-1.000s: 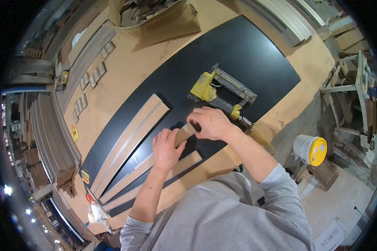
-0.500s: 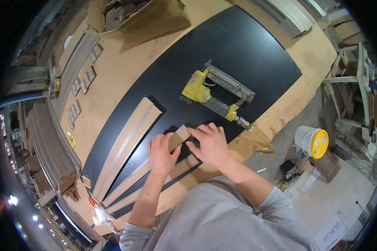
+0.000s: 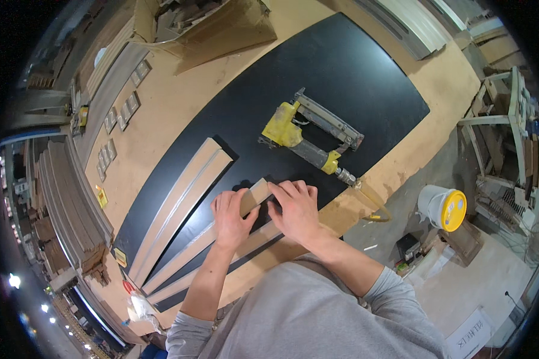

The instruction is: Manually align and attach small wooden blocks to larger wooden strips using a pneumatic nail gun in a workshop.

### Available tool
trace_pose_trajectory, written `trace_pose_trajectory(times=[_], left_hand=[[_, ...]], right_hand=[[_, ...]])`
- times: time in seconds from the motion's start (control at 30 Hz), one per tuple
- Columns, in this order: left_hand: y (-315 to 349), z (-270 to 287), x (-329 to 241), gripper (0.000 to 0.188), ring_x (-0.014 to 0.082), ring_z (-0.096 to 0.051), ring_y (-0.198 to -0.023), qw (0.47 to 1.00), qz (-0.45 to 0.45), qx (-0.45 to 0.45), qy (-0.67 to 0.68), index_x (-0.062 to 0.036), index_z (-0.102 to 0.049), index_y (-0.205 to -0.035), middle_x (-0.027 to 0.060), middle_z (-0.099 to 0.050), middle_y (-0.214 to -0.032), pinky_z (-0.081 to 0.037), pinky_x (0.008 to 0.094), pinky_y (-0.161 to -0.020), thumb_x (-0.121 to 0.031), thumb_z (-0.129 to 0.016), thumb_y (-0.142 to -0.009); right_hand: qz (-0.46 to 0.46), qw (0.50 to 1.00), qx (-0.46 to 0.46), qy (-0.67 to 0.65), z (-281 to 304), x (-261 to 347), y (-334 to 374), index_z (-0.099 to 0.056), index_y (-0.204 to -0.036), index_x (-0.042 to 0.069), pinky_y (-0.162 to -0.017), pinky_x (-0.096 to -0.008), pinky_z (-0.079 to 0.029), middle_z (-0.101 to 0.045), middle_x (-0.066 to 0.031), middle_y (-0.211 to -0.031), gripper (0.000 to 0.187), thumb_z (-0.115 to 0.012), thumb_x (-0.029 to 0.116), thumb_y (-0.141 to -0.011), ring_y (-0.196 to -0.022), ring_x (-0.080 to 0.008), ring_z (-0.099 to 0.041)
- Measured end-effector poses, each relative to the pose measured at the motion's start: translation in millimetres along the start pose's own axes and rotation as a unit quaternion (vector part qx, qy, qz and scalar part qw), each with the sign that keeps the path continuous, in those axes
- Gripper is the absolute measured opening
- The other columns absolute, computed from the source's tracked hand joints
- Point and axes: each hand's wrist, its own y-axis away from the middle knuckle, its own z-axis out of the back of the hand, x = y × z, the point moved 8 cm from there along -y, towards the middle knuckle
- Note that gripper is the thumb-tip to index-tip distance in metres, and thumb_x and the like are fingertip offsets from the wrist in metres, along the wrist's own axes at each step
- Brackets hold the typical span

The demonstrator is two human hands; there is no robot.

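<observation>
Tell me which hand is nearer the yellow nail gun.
Right. The right hand is just below the nail gun in the picture, at the strip's end; the left hand is farther off, to its lower left, on the wooden strip.

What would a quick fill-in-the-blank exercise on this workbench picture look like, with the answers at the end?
The nail gun lies on a panel coloured ____.
The left hand and right hand are both at the tan piece; the one nearer the nail gun is the ____.
The lid of the white bucket is ____.

Missing words: black; right; yellow.
</observation>
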Motion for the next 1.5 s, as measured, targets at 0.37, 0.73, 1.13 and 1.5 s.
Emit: trace_pose_trajectory(times=[0.37, 0.73, 1.13, 1.5], left_hand=[[2, 4, 0, 0.055, 0.034, -0.056, -0.116, 0.999, 0.023, -0.026, 0.038, -0.0084, -0.067, -0.127, 0.0116, -0.06, -0.116, -0.042, 0.0478, -0.103, -0.017, -0.089, -0.077], [4, 4, 4, 0.052, 0.0319, -0.053, -0.125, 0.997, 0.02, -0.029, 0.062, -0.0081, -0.067, -0.126, 0.0114, -0.058, -0.118, -0.037, 0.0499, -0.114, -0.024, -0.087, -0.08], [15, 1, 6, 0.051, 0.0309, -0.053, -0.126, 0.997, 0.023, -0.053, 0.06, -0.0109, -0.068, -0.126, 0.0109, -0.057, -0.116, -0.035, 0.051, -0.117, -0.025, -0.087, -0.082], [11, -2, 7, 0.051, 0.0286, -0.053, -0.127, 0.998, 0.027, -0.034, 0.049, -0.012, -0.068, -0.126, 0.0092, -0.057, -0.117, -0.036, 0.0498, -0.116, -0.027, -0.087, -0.082]], right_hand=[[0.018, 0.997, 0.077, 0.003, 5, -5, -8, -0.073, -0.126, 0.012, -0.091, -0.0466, -0.047, -0.069, -0.0048, -0.112, 0.042, -0.078, 0.02, -0.085, -0.109, -0.0293, -0.062], [-0.062, 0.992, 0.009, 0.11, 42, -39, -99, -0.049, -0.155, 0.017, -0.109, -0.0503, -0.05, -0.049, -0.0209, -0.146, 0.078, -0.084, 0.018, -0.085, -0.127, -0.0432, -0.059], [-0.171, 0.889, 0.344, -0.247, 66, -4, -98, -0.032, -0.166, 0.015, -0.08, -0.0376, -0.06, -0.061, -0.0151, -0.137, 0.086, -0.068, -0.001, -0.09, -0.094, -0.0243, -0.069], [-0.149, 0.903, 0.391, -0.094, 56, 44, -68, -0.063, -0.147, 0.021, -0.092, -0.0326, -0.057, -0.074, -0.0073, -0.118, 0.06, -0.079, 0.017, -0.09, -0.1, -0.0162, -0.071]])
